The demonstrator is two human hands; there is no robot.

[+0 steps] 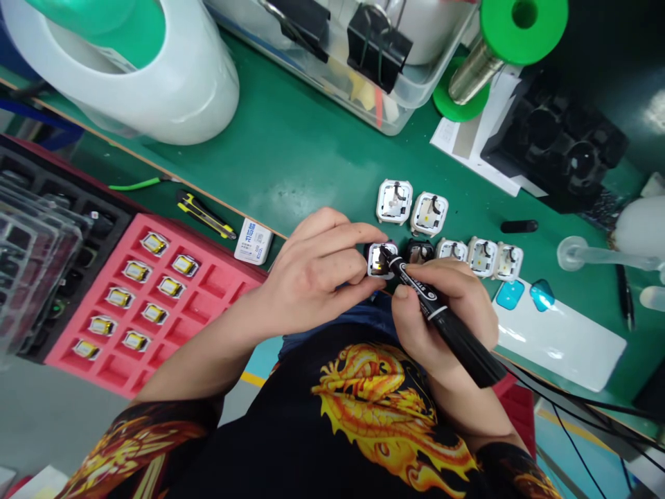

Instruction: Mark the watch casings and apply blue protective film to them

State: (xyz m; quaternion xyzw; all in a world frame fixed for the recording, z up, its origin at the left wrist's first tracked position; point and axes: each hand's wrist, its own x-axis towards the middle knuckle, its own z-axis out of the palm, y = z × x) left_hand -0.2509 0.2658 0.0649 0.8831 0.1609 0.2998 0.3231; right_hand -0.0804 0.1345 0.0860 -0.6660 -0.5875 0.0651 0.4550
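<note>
My left hand (319, 270) pinches a small square watch case (375, 263) by its edges near the bench's front edge. A black marker pen (454, 333) is gripped in my right hand (451, 301), its tip at the inside of that case. Whether the tip touches is too small to tell. Just right of it sit a dark watch case (418, 252) and several pale ones in a row, among them one white watch case (483, 258). Behind the row lie two more open cases, a white case (395, 202) and a cream case (429, 213). A black pen cap (519, 226) rests to the right.
At left, a red foam tray (213, 281) holds several small yellow parts. A yellow utility knife (206, 216) and a small white box (253, 241) lie beside it. A clear bin (332, 83), a green solder spool (545, 34) and a white board (571, 336) surround the work area.
</note>
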